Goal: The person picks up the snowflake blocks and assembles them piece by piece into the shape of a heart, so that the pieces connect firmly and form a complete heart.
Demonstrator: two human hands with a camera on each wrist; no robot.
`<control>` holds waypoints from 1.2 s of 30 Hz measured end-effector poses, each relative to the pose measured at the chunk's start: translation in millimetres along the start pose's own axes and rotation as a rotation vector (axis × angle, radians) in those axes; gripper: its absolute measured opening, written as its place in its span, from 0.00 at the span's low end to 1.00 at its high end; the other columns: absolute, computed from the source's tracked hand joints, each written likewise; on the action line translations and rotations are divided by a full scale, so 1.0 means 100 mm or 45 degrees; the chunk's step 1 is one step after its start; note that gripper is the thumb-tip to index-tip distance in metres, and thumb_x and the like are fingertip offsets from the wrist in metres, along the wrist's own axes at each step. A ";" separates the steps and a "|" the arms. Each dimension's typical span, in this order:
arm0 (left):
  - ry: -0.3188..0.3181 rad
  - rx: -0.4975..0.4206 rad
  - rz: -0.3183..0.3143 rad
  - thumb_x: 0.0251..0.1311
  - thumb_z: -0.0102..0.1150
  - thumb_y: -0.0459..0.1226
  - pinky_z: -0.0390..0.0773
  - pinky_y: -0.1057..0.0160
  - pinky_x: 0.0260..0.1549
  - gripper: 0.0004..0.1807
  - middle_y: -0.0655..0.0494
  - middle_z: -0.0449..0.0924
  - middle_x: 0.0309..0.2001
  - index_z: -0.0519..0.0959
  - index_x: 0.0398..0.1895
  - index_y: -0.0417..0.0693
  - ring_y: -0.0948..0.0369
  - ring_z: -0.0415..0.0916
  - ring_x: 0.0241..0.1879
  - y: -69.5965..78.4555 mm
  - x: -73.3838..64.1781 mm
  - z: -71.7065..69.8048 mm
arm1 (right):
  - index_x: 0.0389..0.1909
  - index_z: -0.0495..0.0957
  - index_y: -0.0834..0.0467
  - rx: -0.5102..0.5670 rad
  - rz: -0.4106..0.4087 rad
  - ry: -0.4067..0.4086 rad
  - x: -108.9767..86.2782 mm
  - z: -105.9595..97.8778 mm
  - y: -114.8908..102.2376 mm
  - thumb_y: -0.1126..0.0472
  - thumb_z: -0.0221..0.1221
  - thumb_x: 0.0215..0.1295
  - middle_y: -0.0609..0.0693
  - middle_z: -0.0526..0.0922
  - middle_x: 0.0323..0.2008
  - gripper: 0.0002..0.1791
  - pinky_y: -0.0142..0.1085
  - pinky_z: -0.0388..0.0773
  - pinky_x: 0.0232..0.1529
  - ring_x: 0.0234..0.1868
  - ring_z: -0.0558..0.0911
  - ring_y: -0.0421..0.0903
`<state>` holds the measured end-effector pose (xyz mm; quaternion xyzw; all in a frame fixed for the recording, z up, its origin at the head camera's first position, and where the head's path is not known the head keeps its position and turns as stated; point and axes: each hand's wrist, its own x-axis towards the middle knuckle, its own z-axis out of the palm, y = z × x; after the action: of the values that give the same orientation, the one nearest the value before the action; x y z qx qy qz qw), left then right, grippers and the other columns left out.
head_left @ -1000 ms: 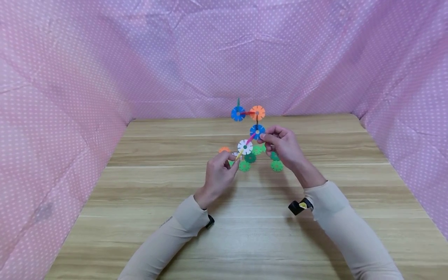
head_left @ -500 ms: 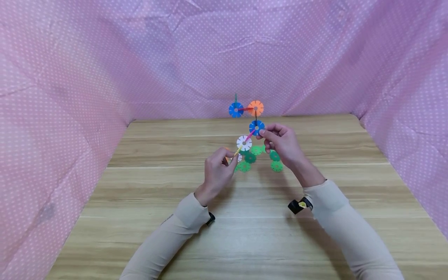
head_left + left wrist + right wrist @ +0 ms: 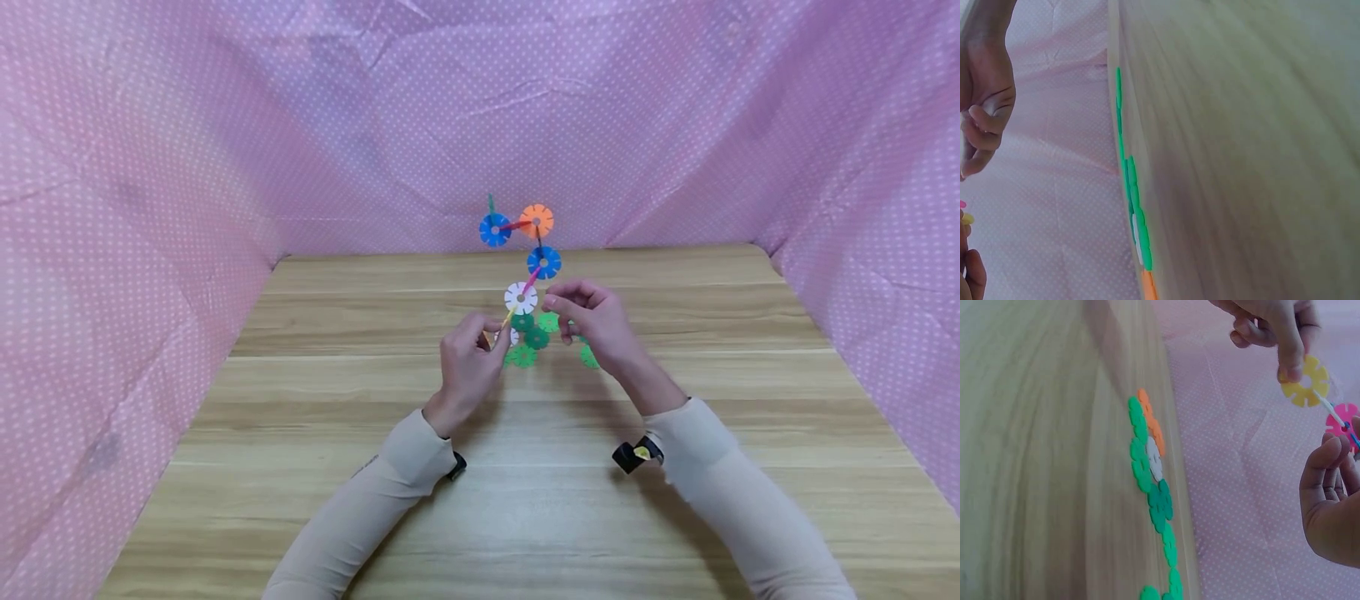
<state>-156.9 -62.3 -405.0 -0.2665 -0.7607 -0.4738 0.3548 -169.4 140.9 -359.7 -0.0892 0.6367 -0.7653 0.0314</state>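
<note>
My left hand (image 3: pixel 471 358) pinches a yellow notched disc (image 3: pixel 1307 382) by its edge, between thumb and forefinger. From that disc rises a chain of slotted plastic discs, held above the table: a white disc (image 3: pixel 521 298), a pink disc (image 3: pixel 531 279), a blue disc (image 3: pixel 543 262), an orange disc (image 3: pixel 536 221), and another blue disc (image 3: pixel 495 230) with a green one (image 3: pixel 491 205) edge-on at its top. Just right of the white disc, my right hand (image 3: pixel 600 329) hovers with loosely bent fingers, apart from the chain and holding nothing.
Several loose green discs (image 3: pixel 524 357) lie on the wooden table (image 3: pixel 525 500) beneath the hands, beside a white disc (image 3: pixel 1154 459) and orange discs (image 3: pixel 1151 422). Pink dotted cloth (image 3: pixel 480 100) hangs behind the table and along both sides.
My right hand has let go of the lower blue disc and dropped slightly away from it. The held chain has risen and leaned a little to the left.
</note>
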 end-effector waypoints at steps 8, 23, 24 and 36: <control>0.002 0.030 0.009 0.56 0.68 0.25 0.72 0.70 0.18 0.05 0.48 0.83 0.29 0.80 0.30 0.38 0.60 0.72 0.18 0.08 -0.02 0.02 | 0.42 0.81 0.66 -0.015 -0.034 0.021 -0.08 0.15 0.10 0.70 0.63 0.68 0.52 0.86 0.30 0.05 0.30 0.72 0.18 0.18 0.73 0.42; -0.177 0.164 -0.029 0.54 0.75 0.32 0.69 0.71 0.17 0.10 0.53 0.85 0.30 0.82 0.34 0.41 0.66 0.68 0.17 0.15 -0.09 -0.03 | 0.42 0.78 0.70 -0.068 0.009 0.123 -0.18 0.19 0.06 0.70 0.62 0.69 0.52 0.85 0.30 0.06 0.28 0.72 0.17 0.18 0.74 0.40; -0.220 0.174 -0.061 0.54 0.76 0.33 0.70 0.70 0.18 0.11 0.53 0.85 0.32 0.82 0.36 0.42 0.66 0.69 0.17 0.15 -0.10 -0.05 | 0.42 0.78 0.69 -0.059 0.015 0.130 -0.18 0.17 0.06 0.70 0.61 0.69 0.53 0.85 0.30 0.05 0.28 0.72 0.17 0.18 0.73 0.40; -0.517 -0.306 -1.088 0.59 0.73 0.44 0.81 0.54 0.25 0.27 0.49 0.81 0.47 0.77 0.59 0.43 0.43 0.80 0.34 -0.12 -0.06 -0.43 | 0.43 0.77 0.69 -0.070 0.037 0.146 -0.24 -0.02 -0.02 0.68 0.61 0.70 0.48 0.86 0.31 0.07 0.28 0.70 0.16 0.17 0.70 0.40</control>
<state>-149.4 -106.6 -403.1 -0.0566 -0.7957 -0.6000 -0.0601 -145.6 146.6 -360.4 -0.0369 0.6595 -0.7508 0.0036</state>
